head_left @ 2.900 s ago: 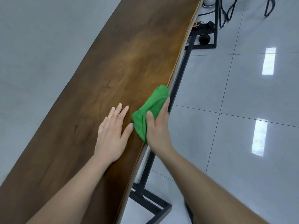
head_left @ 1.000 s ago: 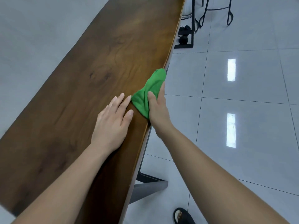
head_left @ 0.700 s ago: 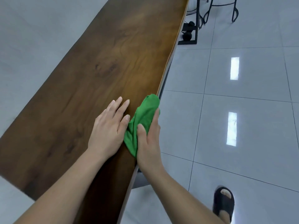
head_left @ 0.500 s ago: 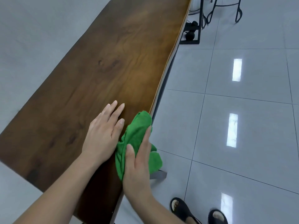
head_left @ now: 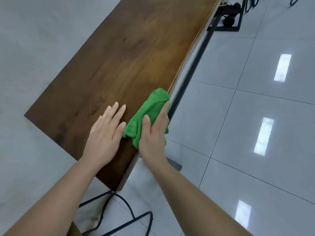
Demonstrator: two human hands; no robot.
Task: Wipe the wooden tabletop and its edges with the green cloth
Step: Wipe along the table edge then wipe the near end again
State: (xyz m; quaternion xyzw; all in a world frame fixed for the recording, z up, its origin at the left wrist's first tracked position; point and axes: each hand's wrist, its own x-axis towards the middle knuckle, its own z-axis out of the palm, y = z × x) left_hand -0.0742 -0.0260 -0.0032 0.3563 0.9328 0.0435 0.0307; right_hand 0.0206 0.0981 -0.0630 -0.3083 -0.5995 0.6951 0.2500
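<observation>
The long, narrow wooden tabletop (head_left: 136, 53) runs from the near centre to the far top right. A bunched green cloth (head_left: 150, 109) lies draped over its right edge. My right hand (head_left: 153, 135) grips the cloth, thumb on top of the table, fingers wrapped round the edge. My left hand (head_left: 105, 133) rests flat on the wood just left of the cloth, fingers straight. The table's near corner (head_left: 117, 189) shows below my wrists.
A grey wall (head_left: 42, 40) runs along the table's left side. Glossy white floor tiles (head_left: 247, 133) lie to the right. Black metal table legs (head_left: 190, 70) and a far base frame (head_left: 225, 23) stand under the top. A black cable and wire frame (head_left: 129, 217) lie near.
My right hand has slid the cloth back along the right edge toward the near end of the table. My left hand came back with it. The near corner has come into view.
</observation>
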